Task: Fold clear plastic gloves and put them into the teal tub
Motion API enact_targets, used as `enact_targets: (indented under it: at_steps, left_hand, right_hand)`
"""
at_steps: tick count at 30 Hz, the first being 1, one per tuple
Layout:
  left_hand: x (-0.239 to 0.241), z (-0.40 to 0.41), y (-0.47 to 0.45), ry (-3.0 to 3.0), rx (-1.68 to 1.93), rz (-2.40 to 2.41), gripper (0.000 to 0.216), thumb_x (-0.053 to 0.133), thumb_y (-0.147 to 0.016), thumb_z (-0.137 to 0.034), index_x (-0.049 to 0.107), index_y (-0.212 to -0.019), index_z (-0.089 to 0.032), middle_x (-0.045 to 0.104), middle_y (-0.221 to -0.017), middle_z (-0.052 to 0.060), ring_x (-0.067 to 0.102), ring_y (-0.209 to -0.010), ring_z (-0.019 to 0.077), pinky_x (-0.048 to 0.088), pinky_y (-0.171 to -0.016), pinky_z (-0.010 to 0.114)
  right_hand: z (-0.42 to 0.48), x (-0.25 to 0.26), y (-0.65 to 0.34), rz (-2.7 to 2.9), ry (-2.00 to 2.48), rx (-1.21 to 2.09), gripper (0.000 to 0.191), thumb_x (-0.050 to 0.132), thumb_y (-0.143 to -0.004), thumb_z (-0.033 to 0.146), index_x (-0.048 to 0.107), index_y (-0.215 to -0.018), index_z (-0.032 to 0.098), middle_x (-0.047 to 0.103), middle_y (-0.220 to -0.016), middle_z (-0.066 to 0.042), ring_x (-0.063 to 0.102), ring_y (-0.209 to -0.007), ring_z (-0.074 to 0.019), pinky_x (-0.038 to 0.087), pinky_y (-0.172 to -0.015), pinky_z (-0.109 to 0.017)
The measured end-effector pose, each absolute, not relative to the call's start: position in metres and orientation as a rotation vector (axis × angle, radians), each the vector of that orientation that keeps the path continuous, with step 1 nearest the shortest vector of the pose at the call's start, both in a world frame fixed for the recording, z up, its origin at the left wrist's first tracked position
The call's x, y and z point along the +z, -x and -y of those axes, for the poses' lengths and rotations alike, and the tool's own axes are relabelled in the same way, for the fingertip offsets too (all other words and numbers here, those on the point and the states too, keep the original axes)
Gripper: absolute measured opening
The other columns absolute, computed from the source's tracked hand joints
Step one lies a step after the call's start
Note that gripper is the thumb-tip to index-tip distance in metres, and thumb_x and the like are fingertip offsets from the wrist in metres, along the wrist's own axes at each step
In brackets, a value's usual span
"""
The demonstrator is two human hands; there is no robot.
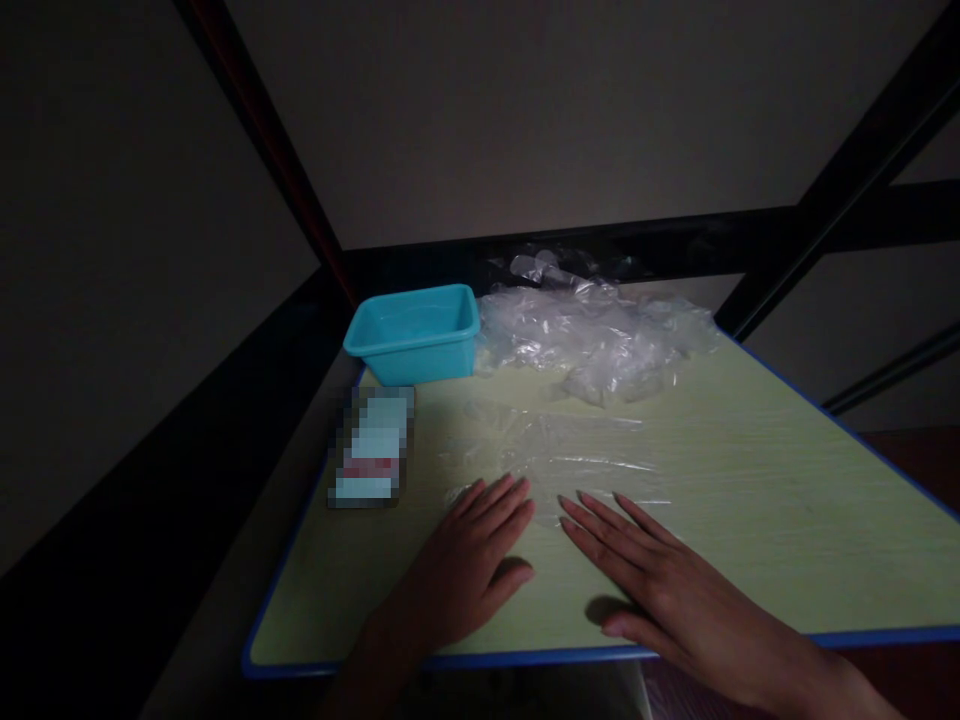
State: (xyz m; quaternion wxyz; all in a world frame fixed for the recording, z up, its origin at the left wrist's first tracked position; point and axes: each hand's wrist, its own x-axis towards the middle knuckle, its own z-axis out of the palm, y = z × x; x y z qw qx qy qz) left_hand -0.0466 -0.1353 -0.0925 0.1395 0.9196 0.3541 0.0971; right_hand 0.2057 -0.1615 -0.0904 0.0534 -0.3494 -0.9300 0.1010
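Observation:
A clear plastic bag (570, 455) lies spread out on the pale yellow-green table (780, 500). My left hand (480, 555) rests palm down at the bag's near left edge, its fingers stretched out. Along the near right edge lies my right hand (652, 570), also flat with fingers extended and the thumb apart. The fingertips of both hands touch or nearly touch the film; neither hand grips anything. Behind the flat bag is a loose heap of crumpled clear plastic bags (592, 330).
A turquoise plastic basin (420, 360) stands at the table's back left corner, beside the heap. Nearer, by the left edge, lies a blurred-out flat rectangular object (373, 450). Blue edging (540, 657) rims the table. A wall and dark bars rise behind it.

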Motion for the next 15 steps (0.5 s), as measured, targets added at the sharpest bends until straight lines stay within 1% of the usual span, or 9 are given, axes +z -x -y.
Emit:
enact_targets:
  at_steps: [7,13,15]
  left_hand:
    - [-0.092,0.135,0.047,-2.673,0.23,-1.031,0.053,0.054,-0.087,-0.027,0.036,-0.136,-0.015,0.031,-0.147,0.01,0.024,-0.137,0.0222,0.027,-0.111,0.047]
    - [-0.095,0.136,0.047,-2.696,0.287,-1.011,0.051,0.053,-0.087,-0.026,0.037,-0.135,-0.016,0.033,-0.146,0.011,0.024,-0.137,0.0222,0.026,-0.111,0.047]
    - [-0.096,0.136,0.048,-2.7,0.314,-1.008,0.053,0.053,-0.087,-0.026,0.034,-0.136,-0.017,0.033,-0.146,0.011,0.024,-0.137,0.0222,0.025,-0.111,0.047]
  right_hand:
    - [0.165,-0.09,-0.219,2.754,1.074,0.305,0.072,0.046,-0.09,0.043,0.006,-0.145,0.021,0.028,-0.147,-0.009,0.027,-0.134,-0.0246,0.029,-0.108,-0.049]
    - [0.166,-0.086,-0.227,2.722,1.078,0.264,0.067,0.049,-0.09,0.038,0.015,-0.145,0.022,0.033,-0.145,-0.008,0.033,-0.132,-0.0232,0.032,-0.107,-0.045]
    - [0.166,-0.085,-0.23,2.695,1.103,0.226,0.065,0.049,-0.09,0.035,0.017,-0.145,0.023,0.033,-0.145,-0.008,0.035,-0.131,-0.0231,0.032,-0.107,-0.046]
